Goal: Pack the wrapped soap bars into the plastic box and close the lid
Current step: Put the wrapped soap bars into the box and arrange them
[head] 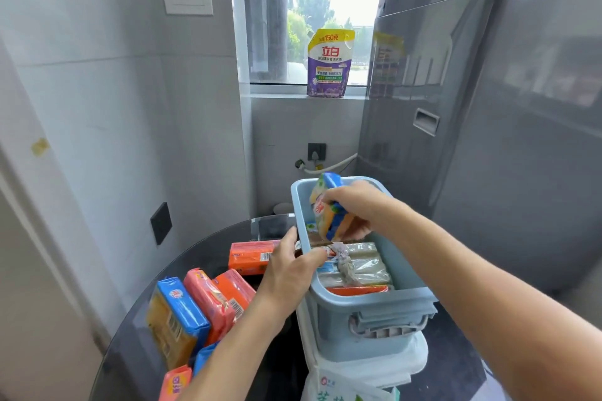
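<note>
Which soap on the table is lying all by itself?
The orange soap bar lying flat just beside the blue box, behind the left hand. The other table bars lean together in a bunch nearer the camera.

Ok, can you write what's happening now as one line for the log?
step: packing soap | right hand: holds soap bar over box | left hand: grips box rim | more bars: on table | lid: not on
</note>
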`<state>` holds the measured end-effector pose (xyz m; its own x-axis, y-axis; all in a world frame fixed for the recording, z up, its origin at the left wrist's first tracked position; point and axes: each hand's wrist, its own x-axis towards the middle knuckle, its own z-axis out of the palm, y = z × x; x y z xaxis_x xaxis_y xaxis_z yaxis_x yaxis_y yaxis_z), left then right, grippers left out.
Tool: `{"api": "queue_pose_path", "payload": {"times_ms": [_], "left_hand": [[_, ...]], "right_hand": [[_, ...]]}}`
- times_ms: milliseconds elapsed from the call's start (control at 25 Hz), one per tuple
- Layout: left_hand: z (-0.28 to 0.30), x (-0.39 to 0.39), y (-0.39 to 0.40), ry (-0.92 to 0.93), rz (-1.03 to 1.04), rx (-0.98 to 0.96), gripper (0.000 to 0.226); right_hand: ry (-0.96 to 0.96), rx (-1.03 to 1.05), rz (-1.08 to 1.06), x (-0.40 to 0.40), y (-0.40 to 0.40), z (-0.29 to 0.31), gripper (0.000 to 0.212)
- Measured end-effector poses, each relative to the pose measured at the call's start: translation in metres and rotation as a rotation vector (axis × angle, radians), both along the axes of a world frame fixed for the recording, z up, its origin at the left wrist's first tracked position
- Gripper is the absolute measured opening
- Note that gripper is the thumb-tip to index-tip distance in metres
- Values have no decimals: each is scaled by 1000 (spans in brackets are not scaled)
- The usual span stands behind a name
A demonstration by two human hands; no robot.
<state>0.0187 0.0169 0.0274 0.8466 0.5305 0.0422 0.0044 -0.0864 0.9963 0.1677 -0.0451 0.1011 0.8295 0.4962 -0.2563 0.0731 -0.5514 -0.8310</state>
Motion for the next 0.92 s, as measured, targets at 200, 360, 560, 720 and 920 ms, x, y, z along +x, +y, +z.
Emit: {"api": "queue_pose_path", "payload": {"times_ms": [200, 360, 560, 720, 920], "left_hand": [[1, 0, 0, 13, 1, 29, 38], [-2, 3, 1, 0, -18, 13, 40], [-2, 2, 1, -18, -36, -5, 40], [-1, -1, 5, 13, 3, 87, 40], [2, -24, 23, 183, 229, 453, 28]], "right_hand": [[-77, -146, 271, -3, 19, -27, 20], [-12, -109, 275, 5, 14, -32, 23], [-164, -145, 203, 0, 6, -28, 33], [-577, 22, 102, -27, -27, -13, 27], [-990, 434, 349, -136, -110, -44, 12]]}}
